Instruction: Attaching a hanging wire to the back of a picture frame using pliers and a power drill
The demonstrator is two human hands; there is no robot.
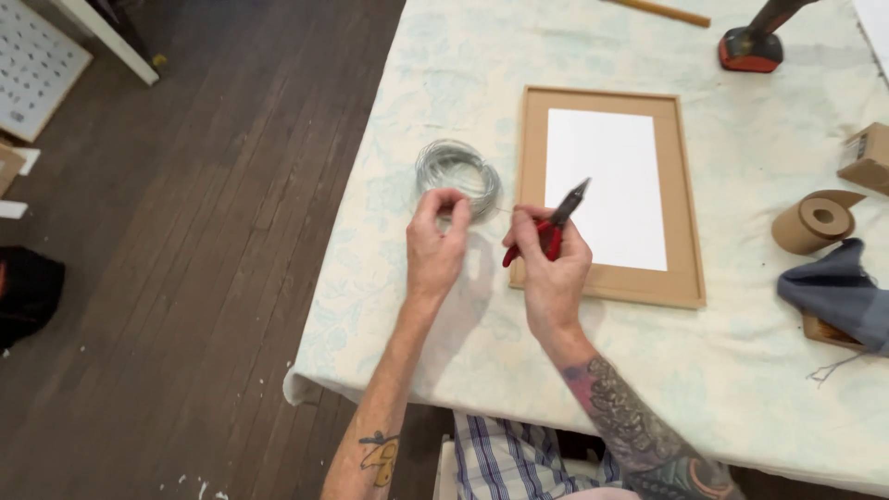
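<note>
My left hand (435,243) pinches the wire (488,209) just below the wire coil (456,176). My right hand (553,264), just beside, is clamped on red pliers (553,228) over the frame (607,190).

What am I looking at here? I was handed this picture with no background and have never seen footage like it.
This is one picture from a camera worn on a person's head, looking down at their own two bare hands over a table covered with a pale cloth. The left hand pinches a thin wire drawn from a coil of wire. The right hand holds red-handled pliers. Beside them lies a wooden picture frame with a white sheet inside. To the right sit a roll of brown paper tape, a small cardboard box and a grey cloth.
</note>
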